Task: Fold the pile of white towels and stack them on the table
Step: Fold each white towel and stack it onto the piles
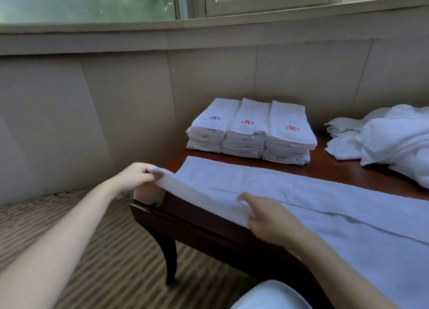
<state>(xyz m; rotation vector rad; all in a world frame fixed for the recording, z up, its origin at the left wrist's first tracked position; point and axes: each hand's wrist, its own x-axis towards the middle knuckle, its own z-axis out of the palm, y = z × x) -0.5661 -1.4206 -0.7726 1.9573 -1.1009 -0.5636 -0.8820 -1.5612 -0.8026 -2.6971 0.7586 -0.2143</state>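
A long white towel (301, 192) lies flat along the near edge of the table (197, 220). The left hand (137, 176) pinches the towel's left end, lifted just past the table's left edge. The right hand (271, 220) rests on the towel at the near edge with its forefinger stretched out; I cannot tell whether it grips the cloth. Three stacks of folded towels (250, 132) sit side by side near the far left corner. A loose pile of towels (394, 141) lies toward the far right.
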